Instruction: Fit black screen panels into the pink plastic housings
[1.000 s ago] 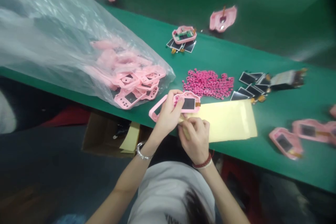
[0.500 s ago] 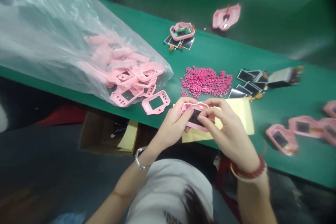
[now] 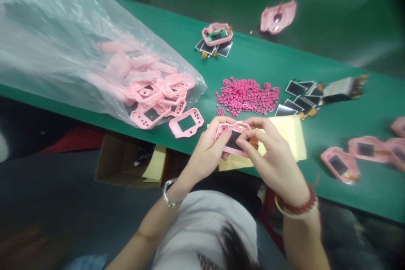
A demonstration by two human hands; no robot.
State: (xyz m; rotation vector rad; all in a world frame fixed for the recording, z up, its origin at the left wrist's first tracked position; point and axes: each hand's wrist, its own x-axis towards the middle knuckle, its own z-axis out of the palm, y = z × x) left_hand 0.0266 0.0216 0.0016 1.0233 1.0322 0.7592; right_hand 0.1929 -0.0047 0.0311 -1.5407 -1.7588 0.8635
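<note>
My left hand (image 3: 207, 147) is closed around the left side of a pink plastic casing (image 3: 233, 152), its thumb on the inner face. Inside the casing sits a dark display screen (image 3: 233, 140). My right hand (image 3: 268, 152) grips the casing's right side, with thumb and index finger at the screen's right part. An orange flex strip shows beside the right fingers. Under the hands lies a yellow sheet (image 3: 289, 135). Just beyond them is a pile of small magenta buttons (image 3: 248, 96).
A clear plastic bag (image 3: 76, 38) spills pink casings at the left, one loose casing (image 3: 198, 122) in front of it. Loose screens (image 3: 295, 88) lie at the right, near finished-looking casings with screens (image 3: 340, 164). A casing with a green board (image 3: 217, 35) rests on screens at the back.
The view has shifted slightly. Both hands keep their hold on the casing, and the right fingers have moved only a little on the screen.
</note>
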